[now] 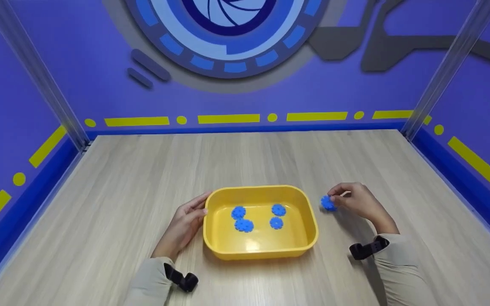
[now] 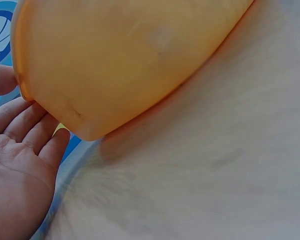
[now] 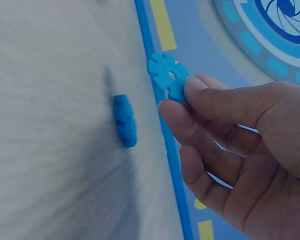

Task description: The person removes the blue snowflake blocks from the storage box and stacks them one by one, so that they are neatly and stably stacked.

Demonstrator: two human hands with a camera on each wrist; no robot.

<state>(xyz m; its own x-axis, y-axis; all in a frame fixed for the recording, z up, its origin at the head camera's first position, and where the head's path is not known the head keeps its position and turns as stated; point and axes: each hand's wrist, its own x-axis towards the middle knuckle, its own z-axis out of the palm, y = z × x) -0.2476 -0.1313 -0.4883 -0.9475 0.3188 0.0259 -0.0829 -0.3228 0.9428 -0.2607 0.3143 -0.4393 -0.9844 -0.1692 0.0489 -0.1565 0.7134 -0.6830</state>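
Observation:
My right hand (image 1: 357, 202) pinches a blue notched plastic disc (image 3: 165, 72) with a hole in its middle between thumb and fingertips. Below it on the table, in the right wrist view, a second blue notched piece (image 3: 125, 121) shows edge-on. To the left stands a yellow plastic basin (image 1: 260, 254), with several blue notched discs (image 1: 244, 225) lying on its floor, some overlapping. My left hand (image 1: 185, 225) rests against the basin's left side, thumb at the rim and the other fingers fairly straight along the outer wall in the left wrist view.
A wood-grain table (image 1: 143, 170) carries everything. Blue panels (image 1: 79, 93) with yellow markings rise at the back and both sides. Each wrist wears a black strap with a small camera, such as the left wrist camera (image 1: 189, 282).

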